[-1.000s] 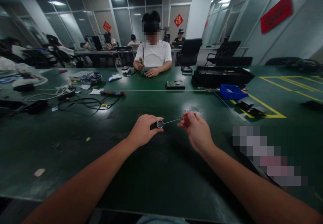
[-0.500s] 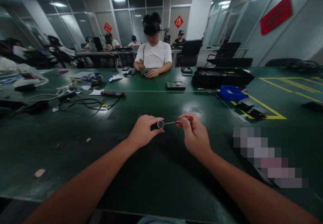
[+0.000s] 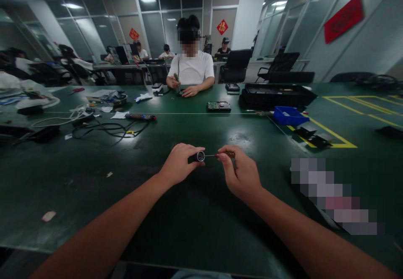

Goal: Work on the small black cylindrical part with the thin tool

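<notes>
Over the green table (image 3: 195,212), my left hand (image 3: 178,165) is closed round a small black cylinder with a silver end (image 3: 199,156). My right hand (image 3: 241,170) pinches a thin metal rod with a reddish-brown handle (image 3: 225,155). The rod points left, and its tip sits at the cylinder's silver end. Both hands hover near the middle of the table, close together.
Across the table a person in a white shirt (image 3: 192,67) works with a tool. A hard drive (image 3: 218,106), a blue bin (image 3: 290,115), a black case (image 3: 277,94), yellow floor-style tape (image 3: 340,138) and tangled cables (image 3: 103,128) lie beyond my hands.
My right hand has moved left toward my left hand, pushing the thin rod further into the cylinder's end. The left hand has stayed almost still.
</notes>
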Demonstrator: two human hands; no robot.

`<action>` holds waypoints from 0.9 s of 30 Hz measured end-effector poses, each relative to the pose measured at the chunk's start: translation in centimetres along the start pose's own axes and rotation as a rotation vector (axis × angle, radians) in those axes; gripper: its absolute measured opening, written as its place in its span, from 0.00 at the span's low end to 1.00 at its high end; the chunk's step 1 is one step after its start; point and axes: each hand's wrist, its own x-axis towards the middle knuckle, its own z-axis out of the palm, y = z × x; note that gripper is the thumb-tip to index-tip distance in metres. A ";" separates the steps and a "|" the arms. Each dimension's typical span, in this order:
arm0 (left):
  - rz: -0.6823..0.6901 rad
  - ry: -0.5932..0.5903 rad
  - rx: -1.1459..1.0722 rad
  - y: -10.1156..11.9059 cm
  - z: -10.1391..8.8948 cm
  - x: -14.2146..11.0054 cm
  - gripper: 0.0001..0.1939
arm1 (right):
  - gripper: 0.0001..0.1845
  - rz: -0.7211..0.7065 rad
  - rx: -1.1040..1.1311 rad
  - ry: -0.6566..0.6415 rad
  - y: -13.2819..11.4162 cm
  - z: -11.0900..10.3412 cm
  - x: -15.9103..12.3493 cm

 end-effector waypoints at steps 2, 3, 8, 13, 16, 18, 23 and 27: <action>0.001 -0.006 0.001 0.0 0.0 0.0 0.22 | 0.08 -0.041 -0.011 0.005 -0.1 -0.1 0.1; 0.001 -0.008 0.002 0.0 0.0 0.0 0.21 | 0.08 -0.067 -0.015 0.008 -0.1 -0.1 0.1; 0.009 -0.017 -0.012 0.1 0.0 0.0 0.20 | 0.07 -0.193 0.009 -0.028 -0.6 -0.5 0.2; 0.008 -0.028 -0.024 0.1 0.0 0.0 0.20 | 0.09 -0.225 0.045 -0.051 -0.9 -0.6 0.1; 0.011 -0.031 -0.027 0.0 0.1 0.0 0.20 | 0.09 -0.228 0.045 -0.062 -0.8 -0.5 0.0; 0.008 -0.031 -0.025 0.0 0.1 0.0 0.20 | 0.09 -0.236 0.041 -0.082 -0.7 -0.4 0.0; 0.012 -0.030 -0.010 -0.1 0.1 -0.1 0.20 | 0.11 -0.245 -0.016 -0.170 -0.5 -0.3 0.0; 0.006 -0.031 0.018 -0.1 0.1 -0.1 0.19 | 0.10 -0.206 -0.055 -0.175 -0.6 -0.3 -0.1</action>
